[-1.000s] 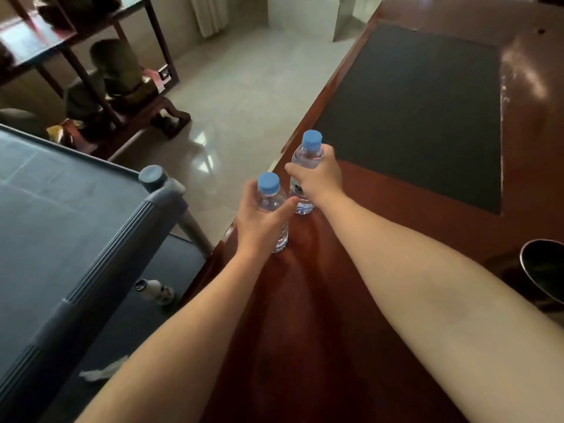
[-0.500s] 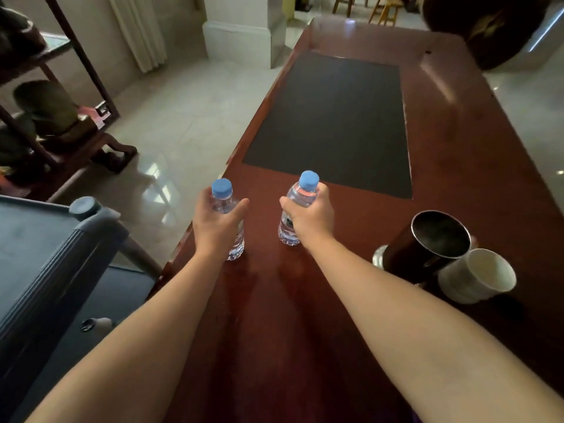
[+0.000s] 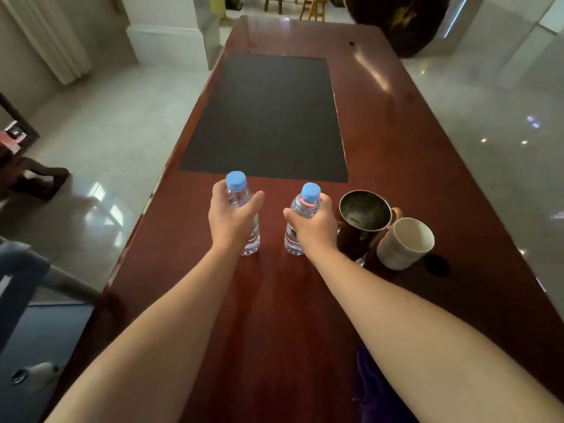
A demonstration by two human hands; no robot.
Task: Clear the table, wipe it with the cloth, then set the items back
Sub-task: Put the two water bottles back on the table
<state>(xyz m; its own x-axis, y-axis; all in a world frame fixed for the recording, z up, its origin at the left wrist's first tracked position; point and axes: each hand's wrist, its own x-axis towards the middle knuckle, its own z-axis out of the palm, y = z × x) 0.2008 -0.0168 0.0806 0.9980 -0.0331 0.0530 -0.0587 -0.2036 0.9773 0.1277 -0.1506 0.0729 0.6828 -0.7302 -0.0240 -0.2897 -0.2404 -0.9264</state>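
Note:
Two small clear water bottles with blue caps stand upright on the dark red wooden table (image 3: 396, 141). My left hand (image 3: 232, 218) is wrapped around the left bottle (image 3: 236, 190). My right hand (image 3: 314, 227) grips the right bottle (image 3: 305, 203). Just right of my right hand stands a dark metal cup (image 3: 363, 221), and a white cup (image 3: 406, 242) leans against it. A purple cloth (image 3: 375, 389) lies at the table's near edge, partly under my right forearm.
A black mat (image 3: 268, 117) covers the table's far middle. A grey-blue padded surface (image 3: 18, 276) sits at the lower left, with a small white bottle (image 3: 36, 370) below it. Tiled floor flanks both sides. Stools and a dark round object stand beyond the far end.
Both hands have carried the bottles from the table's left edge rightward toward the two cups. The view has swung right, bringing the cups and the cloth into sight.

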